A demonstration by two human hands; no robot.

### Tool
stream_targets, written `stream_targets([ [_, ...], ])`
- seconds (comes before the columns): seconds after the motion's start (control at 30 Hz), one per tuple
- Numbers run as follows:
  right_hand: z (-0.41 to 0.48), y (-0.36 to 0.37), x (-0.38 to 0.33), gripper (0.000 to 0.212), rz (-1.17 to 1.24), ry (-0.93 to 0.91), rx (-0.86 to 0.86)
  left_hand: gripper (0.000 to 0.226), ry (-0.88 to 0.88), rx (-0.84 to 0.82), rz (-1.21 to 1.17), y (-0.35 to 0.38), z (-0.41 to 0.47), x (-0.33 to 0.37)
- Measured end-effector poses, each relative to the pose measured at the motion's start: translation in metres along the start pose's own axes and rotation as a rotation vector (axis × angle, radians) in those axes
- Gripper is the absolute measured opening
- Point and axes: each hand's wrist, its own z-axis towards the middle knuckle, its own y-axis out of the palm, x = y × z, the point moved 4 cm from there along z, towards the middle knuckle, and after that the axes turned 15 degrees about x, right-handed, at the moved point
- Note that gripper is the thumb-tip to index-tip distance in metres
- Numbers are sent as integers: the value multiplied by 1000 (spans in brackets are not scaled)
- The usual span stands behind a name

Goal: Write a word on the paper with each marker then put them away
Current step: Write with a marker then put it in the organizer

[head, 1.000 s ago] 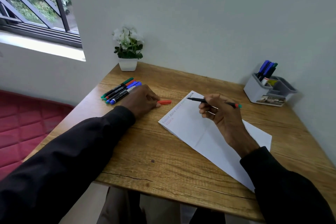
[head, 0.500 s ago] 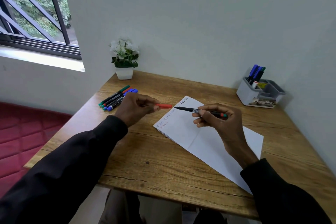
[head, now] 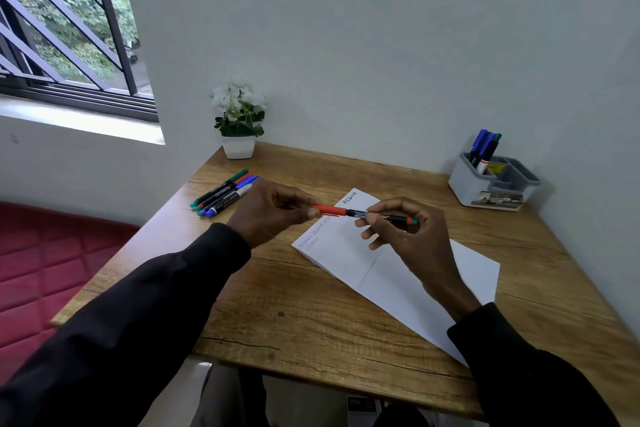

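On the left of the wooden bench (head: 311, 315) lie the loose markers with coloured caps (head: 224, 193). The left hand (head: 273, 210) pinches the red cap (head: 329, 210) onto the black red-tipped marker (head: 379, 216), gripped by the right hand (head: 403, 236) above the white folded paper (head: 346, 253). Keep both in line — push until snug — then to the grey desk organiser (head: 493, 184).

Soft, even daylight enters from the barred window (head: 65, 28) at upper left, where the pale sill (head: 79, 121) glares nearly white. Beyond the window, the wooden tabletop (head: 311, 322) is evenly lit with faint shadows. Bars bow from wide-angle distortion; fine handwriting on the white paper sheet (head: 398, 274) looks soft.
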Motion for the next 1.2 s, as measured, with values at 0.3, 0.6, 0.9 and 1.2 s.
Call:
stream_targets([
  [0.3, 5, -6, -9, 17, -70, -164, 181, 21, -5, 88, -91, 16, 9, 16],
  [0.6, 32, -23, 1, 18, -399, -314, 116, 24, -3, 129, -205, 36, 35, 39],
  [0.9, 73, -62, 17, 84, -371, -185, 113, 23, -18, 85, -204, 82, 74, 18],
  [1.2, 149, -153, 25, 86, -415, -193, 485, 21, -39, 64, -182, 90, 92, 1],
])
